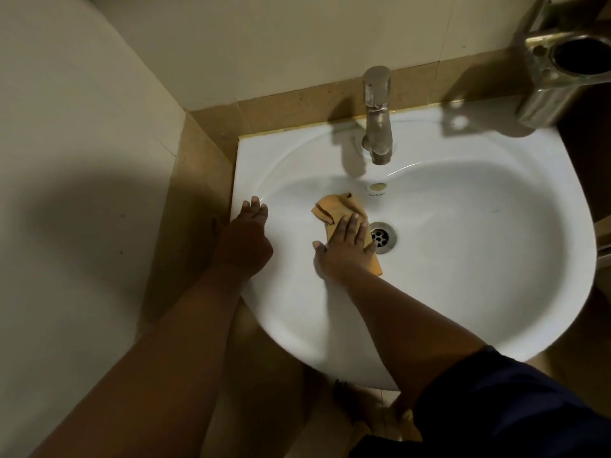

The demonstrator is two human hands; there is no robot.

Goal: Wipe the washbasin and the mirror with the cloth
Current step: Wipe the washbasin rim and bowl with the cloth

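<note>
1. Dark blue fabric sleeve (496, 401) sits closest to the lens, on the right arm reaching into the glossy white ceramic washbasin (463, 259).
2. Right hand (344, 249) lies flat, fingers (350, 226) straight, pressing the crumpled soft orange cloth (340, 209) onto the bowl floor just left of the round metal drain (383, 237).
3. Left hand (243, 239) rests on the basin's left rim, fingers relaxed and holding nothing.
4. Judgement: basin wiping is under way; the mirror is not in view and likely still undone.
5. Next probably calls for sweeping strokes up the smooth curved walls and around the brushed steel tap (377, 117).
</note>
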